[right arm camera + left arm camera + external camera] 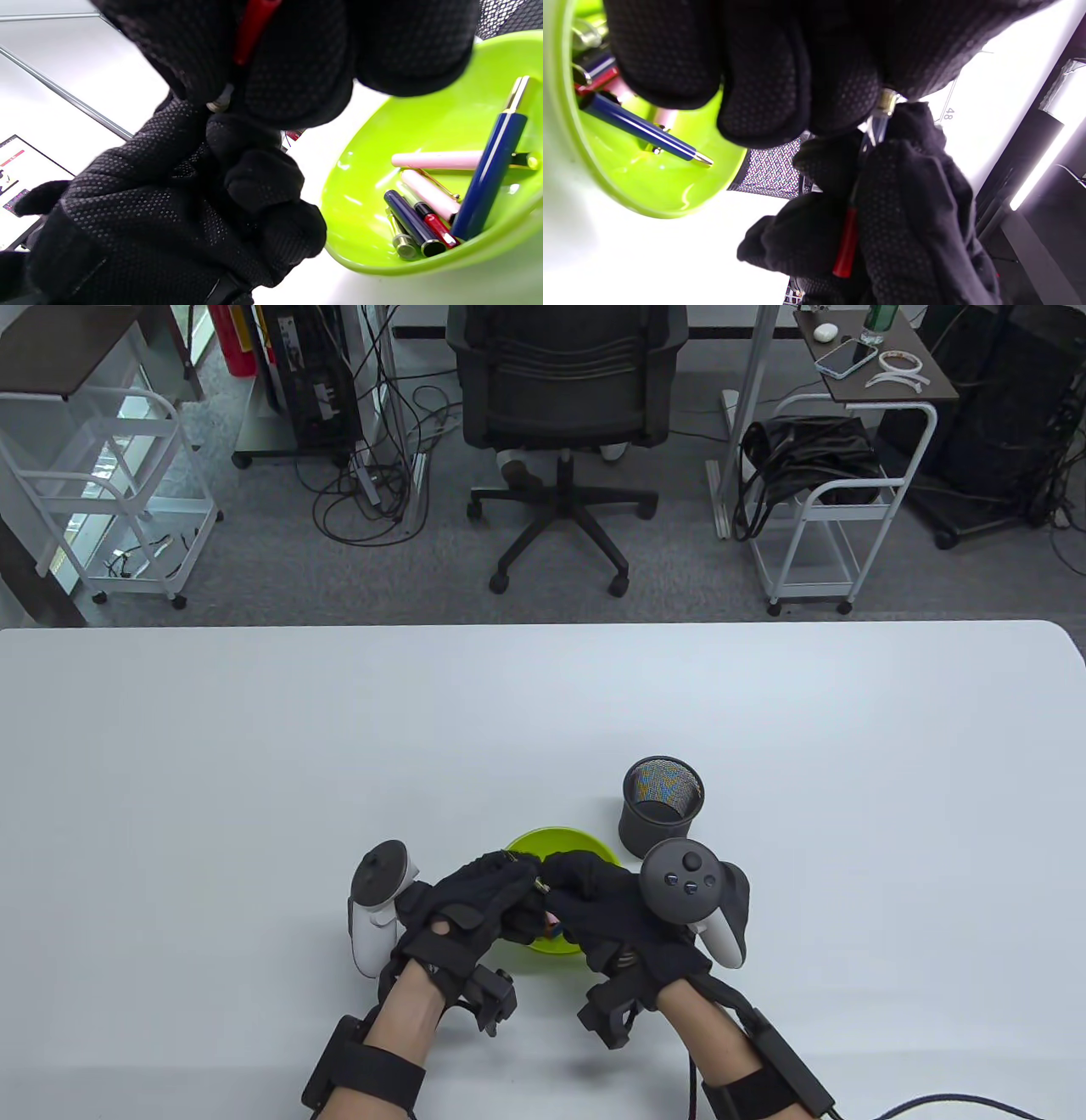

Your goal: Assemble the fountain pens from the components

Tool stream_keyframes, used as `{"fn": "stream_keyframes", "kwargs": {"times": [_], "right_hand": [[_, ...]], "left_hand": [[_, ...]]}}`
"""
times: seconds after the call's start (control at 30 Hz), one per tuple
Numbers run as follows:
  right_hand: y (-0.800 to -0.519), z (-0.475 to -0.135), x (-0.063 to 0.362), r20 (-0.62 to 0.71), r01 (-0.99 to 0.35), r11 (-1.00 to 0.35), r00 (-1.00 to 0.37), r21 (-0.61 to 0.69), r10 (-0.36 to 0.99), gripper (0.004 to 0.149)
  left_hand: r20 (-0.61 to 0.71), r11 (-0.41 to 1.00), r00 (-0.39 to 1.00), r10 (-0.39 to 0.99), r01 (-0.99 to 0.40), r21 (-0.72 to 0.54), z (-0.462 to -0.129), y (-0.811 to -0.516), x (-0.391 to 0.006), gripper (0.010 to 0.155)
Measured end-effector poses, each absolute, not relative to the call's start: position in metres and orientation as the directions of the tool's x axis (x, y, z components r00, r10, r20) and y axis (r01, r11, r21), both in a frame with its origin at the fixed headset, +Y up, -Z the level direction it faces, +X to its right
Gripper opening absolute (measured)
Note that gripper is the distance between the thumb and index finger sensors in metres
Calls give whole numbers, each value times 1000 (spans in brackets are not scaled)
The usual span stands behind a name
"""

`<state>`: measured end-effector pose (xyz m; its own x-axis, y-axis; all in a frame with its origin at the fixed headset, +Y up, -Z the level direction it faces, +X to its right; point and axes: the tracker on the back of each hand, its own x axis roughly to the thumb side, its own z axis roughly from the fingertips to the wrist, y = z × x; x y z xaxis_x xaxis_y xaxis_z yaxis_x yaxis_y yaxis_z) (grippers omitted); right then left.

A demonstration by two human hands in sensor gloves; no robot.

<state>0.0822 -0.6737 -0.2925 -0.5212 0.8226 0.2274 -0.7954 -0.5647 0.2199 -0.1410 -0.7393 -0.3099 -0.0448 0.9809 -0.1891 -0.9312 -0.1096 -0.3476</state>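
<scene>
Both gloved hands meet over the green bowl (560, 840). My right hand (567, 875) grips a red pen barrel (846, 241), which also shows in the right wrist view (254, 29). A clear tube (876, 127) runs from the barrel to a metal-ringed section (887, 101). My left hand (517, 878) pinches that section, which is mostly hidden by its fingers (763, 106). In the right wrist view the left hand (191, 190) sits below the right fingers (297, 76), with the metal ring (218, 103) between them.
The bowl (424, 267) holds several loose parts: a long blue barrel (492, 169), pink pieces (437, 160), a dark blue cap (407, 222) and a red piece (437, 226). A black mesh cup (662, 814) stands just behind the bowl on the right.
</scene>
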Motion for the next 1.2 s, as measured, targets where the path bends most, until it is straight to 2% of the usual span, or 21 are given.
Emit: {"fn": "stream_keyframes", "kwargs": {"times": [0.13, 0.4, 0.5, 0.63, 0.8, 0.87, 1.0, 1.2], "right_hand": [[-673, -292, 81, 236, -780, -588, -543, 213, 806, 45], [-677, -297, 84, 206, -782, -572, -534, 246, 820, 46], [-677, -296, 86, 198, -760, -602, -569, 245, 798, 53], [-676, -297, 92, 183, -762, -606, -578, 229, 796, 64], [-675, -298, 98, 146, -757, -628, -611, 180, 778, 61], [-675, -299, 98, 131, -714, -684, -671, 153, 730, 57], [-674, -300, 90, 119, -546, -826, -819, 139, 562, 57], [-688, -311, 60, 121, -252, -941, -951, 226, 284, 55]], "left_hand": [[-203, -124, -52, 978, -926, -357, -309, -742, -138, 42], [-161, -49, 9, 987, -935, -352, -310, -736, -140, 42], [-123, 24, 67, 990, -945, -325, -310, -730, -144, 42], [-104, 45, 74, 992, -965, -257, -312, -726, -156, 42], [-72, 93, 104, 992, -986, -142, -313, -719, -175, 42], [-58, 128, 134, 989, -987, -94, -314, -714, -183, 42], [-42, 172, 173, 984, -984, -36, -314, -709, -193, 43], [-31, 158, 157, 987, -987, 24, -314, -705, -208, 43]]}}
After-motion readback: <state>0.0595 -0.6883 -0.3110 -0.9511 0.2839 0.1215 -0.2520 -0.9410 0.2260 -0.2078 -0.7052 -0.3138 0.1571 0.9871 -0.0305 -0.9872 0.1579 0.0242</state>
